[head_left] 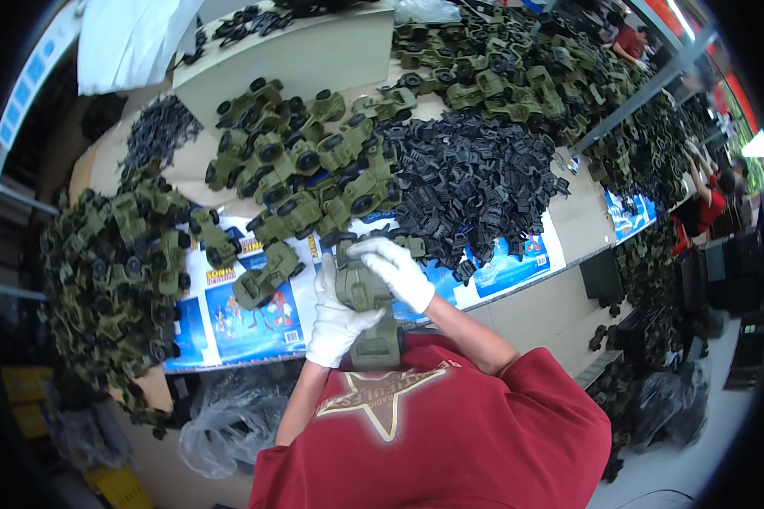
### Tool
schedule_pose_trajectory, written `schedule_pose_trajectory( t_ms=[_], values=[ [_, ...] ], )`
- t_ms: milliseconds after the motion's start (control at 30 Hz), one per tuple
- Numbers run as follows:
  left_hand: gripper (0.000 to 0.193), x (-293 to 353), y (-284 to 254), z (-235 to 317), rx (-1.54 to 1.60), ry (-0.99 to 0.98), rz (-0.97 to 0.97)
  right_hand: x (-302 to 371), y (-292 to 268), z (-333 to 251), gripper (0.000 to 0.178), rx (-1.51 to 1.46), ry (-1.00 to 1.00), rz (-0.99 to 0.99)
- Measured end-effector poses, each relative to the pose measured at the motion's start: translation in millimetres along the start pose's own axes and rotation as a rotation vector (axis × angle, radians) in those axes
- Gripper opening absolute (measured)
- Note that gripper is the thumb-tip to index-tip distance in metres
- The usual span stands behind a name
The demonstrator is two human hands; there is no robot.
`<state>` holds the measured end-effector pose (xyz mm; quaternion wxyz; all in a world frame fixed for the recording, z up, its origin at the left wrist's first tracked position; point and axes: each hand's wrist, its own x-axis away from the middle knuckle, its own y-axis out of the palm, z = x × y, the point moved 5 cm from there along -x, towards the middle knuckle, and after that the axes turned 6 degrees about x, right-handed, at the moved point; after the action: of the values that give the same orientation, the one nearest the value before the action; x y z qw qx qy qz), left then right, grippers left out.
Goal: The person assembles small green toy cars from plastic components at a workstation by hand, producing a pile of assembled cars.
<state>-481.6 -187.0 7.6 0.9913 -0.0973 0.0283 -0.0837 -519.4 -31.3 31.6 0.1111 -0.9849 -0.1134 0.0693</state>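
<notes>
An olive-green toy jeep (pixel 361 290) is held upright against the table's near edge, close to my body. My left hand (pixel 335 321), in a white glove, wraps its left side with the thumb across its near part. Over its far right part lies my right hand (pixel 396 270), also gloved, with the fingers bent onto the body. What the fingertips touch there is hidden. A single toy jeep (pixel 267 276) rests just left of my hands. Beyond them spreads a heap of small black plastic parts (pixel 484 178), beside a cluster of green jeeps with black wheels (pixel 306 161).
Blue printed sheets (pixel 293 335) cover the tabletop. More jeeps pile up at the left edge (pixel 119 271) and far right (pixel 526 76). Thin black parts (pixel 160 131) lie by a pale box (pixel 289 81). A clear plastic bag (pixel 233 420) hangs below. Co-workers in red (pixel 705 208) stand at right.
</notes>
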Motion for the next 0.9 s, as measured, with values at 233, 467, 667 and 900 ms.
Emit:
schedule_pose_trajectory(
  t_ms=[233, 467, 667, 900],
  values=[
    [0.117, -20.0, 19.3, -14.0, 0.567, 0.062, -0.036, 12.5, -8.4, 5.0, 0.033, 0.210, -0.195, 0.132],
    [0.084, -18.4, 22.4, -11.5, 0.228, 0.168, 0.097, 21.0, -12.0, -14.4, 0.056, 0.277, -0.205, 0.124],
    [0.074, -16.0, 11.8, 7.3, 0.256, 0.201, 0.123, 11.4, -3.4, -5.7, 0.065, 0.111, -0.168, 0.060],
    [0.059, -47.2, -2.0, -6.3, 0.041, -0.015, 0.247, 38.4, 8.6, 20.8, 0.058, -0.903, 0.545, -0.435]
  ],
)
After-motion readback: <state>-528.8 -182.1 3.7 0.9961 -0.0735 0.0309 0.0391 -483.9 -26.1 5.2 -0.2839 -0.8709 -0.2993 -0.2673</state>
